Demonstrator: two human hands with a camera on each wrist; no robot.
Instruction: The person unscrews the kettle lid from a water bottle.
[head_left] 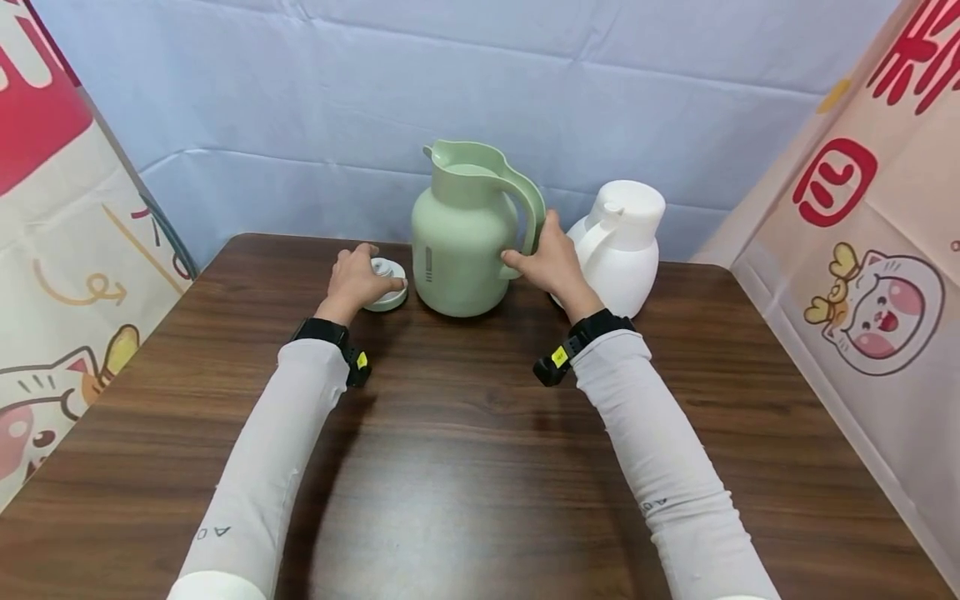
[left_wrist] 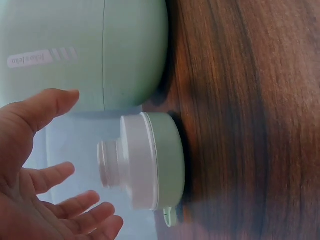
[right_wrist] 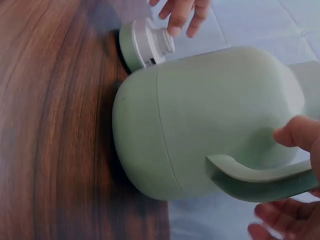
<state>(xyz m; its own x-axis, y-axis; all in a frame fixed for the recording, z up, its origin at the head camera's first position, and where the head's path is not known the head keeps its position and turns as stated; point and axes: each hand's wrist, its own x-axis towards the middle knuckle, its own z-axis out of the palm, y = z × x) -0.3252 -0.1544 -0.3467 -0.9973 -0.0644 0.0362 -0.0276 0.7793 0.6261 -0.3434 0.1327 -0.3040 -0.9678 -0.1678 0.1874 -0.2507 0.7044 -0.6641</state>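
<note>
A green thermos jug (head_left: 461,242) stands upright on the table without its lid, its spout to the left and its handle (right_wrist: 265,185) to the right. Beside it on the left, the lid (left_wrist: 167,160) lies upside down, green cap below and white stopper up. My left hand (head_left: 354,282) is spread loosely above the lid, fingers apart from the stopper in the left wrist view. Around the jug's handle is my right hand (head_left: 553,260), thumb on the near side and fingers beyond it, not closed tight.
A white thermos jug (head_left: 622,258) stands just right of the green one, partly behind my right hand. The dark wooden table (head_left: 465,467) ends at a pale cloth backdrop (head_left: 300,108). Printed cloths hang at the left and right sides.
</note>
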